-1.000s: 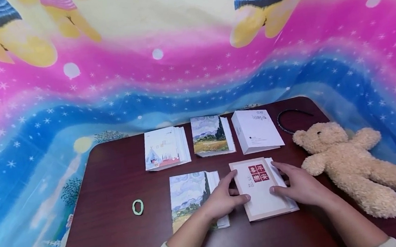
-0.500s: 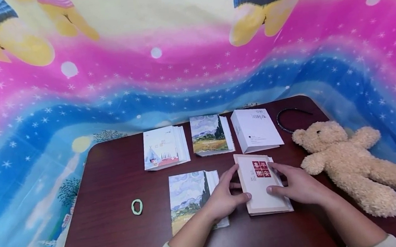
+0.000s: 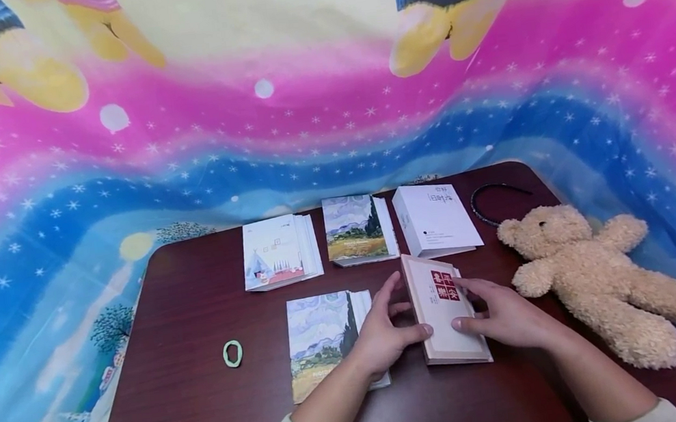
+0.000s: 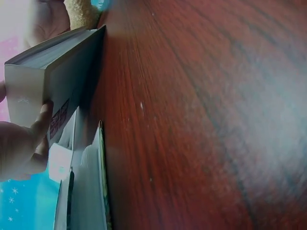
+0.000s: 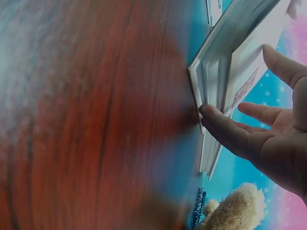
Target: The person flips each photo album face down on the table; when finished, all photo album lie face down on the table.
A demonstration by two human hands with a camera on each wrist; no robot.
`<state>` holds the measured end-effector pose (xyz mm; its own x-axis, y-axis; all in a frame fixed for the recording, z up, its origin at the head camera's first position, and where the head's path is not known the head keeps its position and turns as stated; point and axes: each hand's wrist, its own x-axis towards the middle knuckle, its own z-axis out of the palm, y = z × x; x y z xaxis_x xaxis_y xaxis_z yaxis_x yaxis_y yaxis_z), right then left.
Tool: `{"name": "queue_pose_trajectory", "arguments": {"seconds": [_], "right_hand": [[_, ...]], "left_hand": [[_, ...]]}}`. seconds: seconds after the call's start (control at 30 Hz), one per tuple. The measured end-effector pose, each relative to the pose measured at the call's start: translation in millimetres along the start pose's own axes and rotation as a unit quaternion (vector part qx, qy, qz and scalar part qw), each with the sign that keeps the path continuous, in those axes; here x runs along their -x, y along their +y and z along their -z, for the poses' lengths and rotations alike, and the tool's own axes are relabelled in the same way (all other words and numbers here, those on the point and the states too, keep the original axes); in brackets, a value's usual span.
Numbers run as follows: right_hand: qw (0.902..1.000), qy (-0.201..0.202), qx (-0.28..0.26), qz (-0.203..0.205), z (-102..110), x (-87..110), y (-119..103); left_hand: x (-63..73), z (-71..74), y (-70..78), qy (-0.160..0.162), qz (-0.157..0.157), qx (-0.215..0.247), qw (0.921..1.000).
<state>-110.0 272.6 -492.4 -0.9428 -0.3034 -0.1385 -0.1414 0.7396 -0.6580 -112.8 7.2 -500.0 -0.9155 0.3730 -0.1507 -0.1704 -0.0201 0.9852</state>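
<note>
A thick, pale photo album (image 3: 443,327) with red character squares on its cover is tilted over the table, its spine side raised. My left hand (image 3: 382,337) grips it at the spine, thumb on the cover; the left wrist view shows fingers on the album's spine edge (image 4: 26,91). My right hand (image 3: 512,313) holds the opposite side, with thumb and index finger on the cover. In the right wrist view another fingertip touches the lower cover's edge beside the pages (image 5: 213,79). Just left of the left hand lies a landscape-painting album (image 3: 320,336), partly covered by the forearm.
Along the back lie a tent-picture album (image 3: 273,252), another landscape album (image 3: 354,230) and a white album (image 3: 438,221). A black headband (image 3: 478,206) and a teddy bear (image 3: 592,273) are at the right. A green hair tie (image 3: 232,354) lies on the dark table (image 3: 178,393).
The pale album has risen on its spine side and now tilts more steeply, shifting slightly away from me. Both hands have kept hold of it. The other things have stayed put.
</note>
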Motion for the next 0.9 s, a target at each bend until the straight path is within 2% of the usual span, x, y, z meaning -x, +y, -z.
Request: {"name": "queue_pose_trajectory", "arguments": {"seconds": [0.1,0.2,0.37,0.63,0.73,0.9], "right_hand": [[1.0,-0.002,-0.005,0.0,0,-0.6,0],[0.9999,0.005,0.009,0.003,2,-1.1,-2],[0.9981,0.033,0.051,0.015,6,-1.8,-11],[0.9972,0.054,0.019,0.049,13,-11.7,-42],[0.998,0.048,0.003,0.041,15,-18.2,-55],[0.9983,0.048,-0.004,0.032,16,-25.6,-67]], "left_hand": [[0.6,-0.2,0.7,0.006,0.03,0.049,0.9983],[1.1,0.0,2.2,0.005,0.042,0.08,0.9959],[1.5,-0.8,4.8,0.009,0.042,0.103,0.9938],[3.0,-2.3,10.6,0.017,0.055,0.128,0.99],[3.4,-2.9,13.4,0.014,0.061,0.149,0.9869],[3.9,-4.3,15.2,-0.005,0.05,0.185,0.9814]]}}
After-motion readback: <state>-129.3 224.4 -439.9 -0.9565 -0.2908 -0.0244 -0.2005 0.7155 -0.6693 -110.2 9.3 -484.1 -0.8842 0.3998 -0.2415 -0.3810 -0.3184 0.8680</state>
